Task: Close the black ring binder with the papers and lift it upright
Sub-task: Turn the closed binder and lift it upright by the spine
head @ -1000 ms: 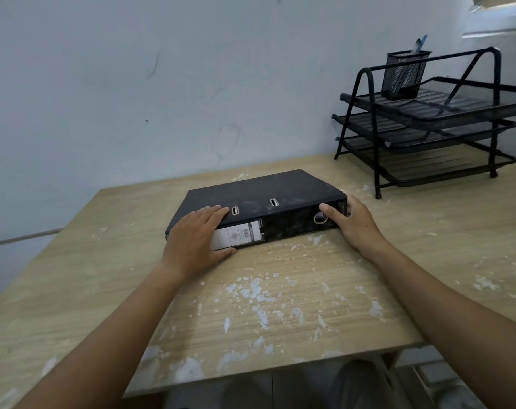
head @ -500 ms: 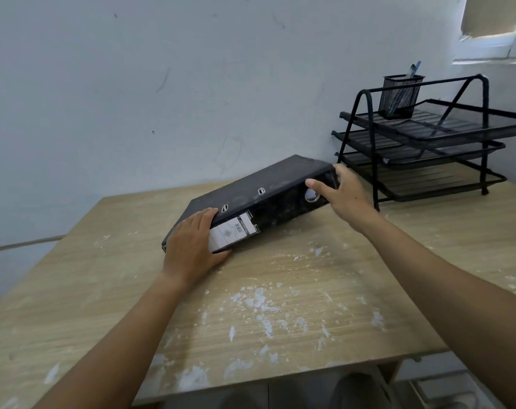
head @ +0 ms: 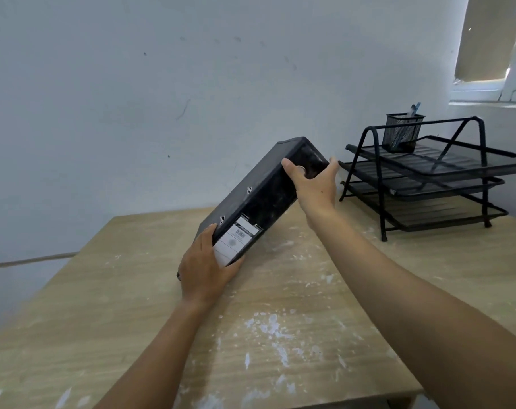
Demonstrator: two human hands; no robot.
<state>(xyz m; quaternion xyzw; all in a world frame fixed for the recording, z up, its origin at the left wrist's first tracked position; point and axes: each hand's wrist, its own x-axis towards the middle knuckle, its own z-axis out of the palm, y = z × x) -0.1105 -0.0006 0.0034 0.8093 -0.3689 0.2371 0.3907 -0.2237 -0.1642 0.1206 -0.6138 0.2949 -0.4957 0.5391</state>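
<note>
The black ring binder is closed and tilted steeply, spine toward me, its right end raised high and its left end low near the wooden table. A white label sits on the lower part of the spine. My left hand grips the low end by the label. My right hand clasps the raised end, thumb near the metal finger ring. No papers are visible.
A black three-tier wire letter tray stands at the back right, close to the binder's raised end, with a mesh pen cup on top. The wall is just behind. White paint flecks mark the tabletop. A window is at upper right.
The binder lay flat on the table a second ago. My right hand has lifted its right end higher and higher, pivoting it on the left end, which my left hand holds.
</note>
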